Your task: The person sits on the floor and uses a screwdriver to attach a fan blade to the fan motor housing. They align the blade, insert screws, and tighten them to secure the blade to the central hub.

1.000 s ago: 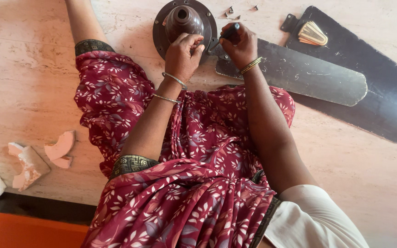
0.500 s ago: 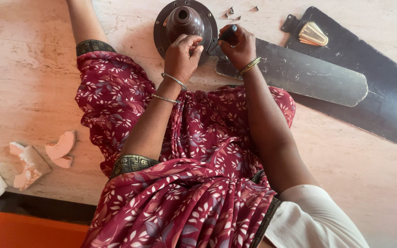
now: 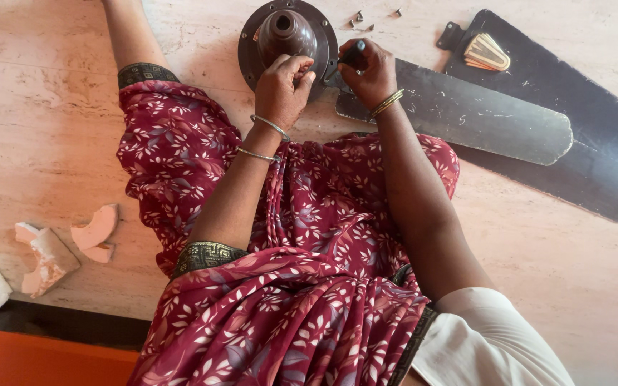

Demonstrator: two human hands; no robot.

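You sit on the pale stone floor (image 3: 44,121) with both forearms reaching forward over your lap; your left hand (image 3: 282,84) is curled, fingers bent against the near rim of the dark brown fan motor housing (image 3: 285,32), bangles at the wrist; whether it pinches anything small you cannot tell; your right hand (image 3: 370,71) is closed around the black handle of a screwdriver (image 3: 350,56), wrist cocked inward, tool angled down toward the joint between the housing and the nearest fan blade (image 3: 466,114); two more dark blades (image 3: 581,114) lie beyond it, loose screws (image 3: 363,20) just past the housing; broken tile pieces (image 3: 51,246) rest well apart at your left.
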